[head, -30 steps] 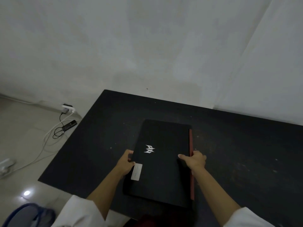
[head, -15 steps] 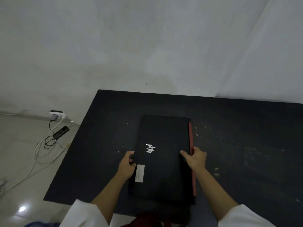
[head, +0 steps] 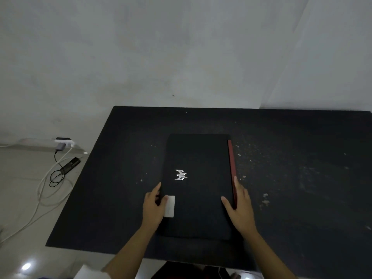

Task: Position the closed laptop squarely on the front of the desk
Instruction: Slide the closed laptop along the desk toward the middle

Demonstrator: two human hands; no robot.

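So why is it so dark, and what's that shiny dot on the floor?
Head view: the room light is dim, so the black laptop nearly melts into the black desk; only its silver logo and white sticker stand out; the dot is glare, likely a lamp's, on the glossy floor.

I see a plain grey wall (head: 141, 57) behind the black desk (head: 120, 168), meeting a side wall (head: 332, 67) at the right. On the pale floor (head: 20, 188) to the left, cables (head: 45, 188) run to a socket strip (head: 63, 141).
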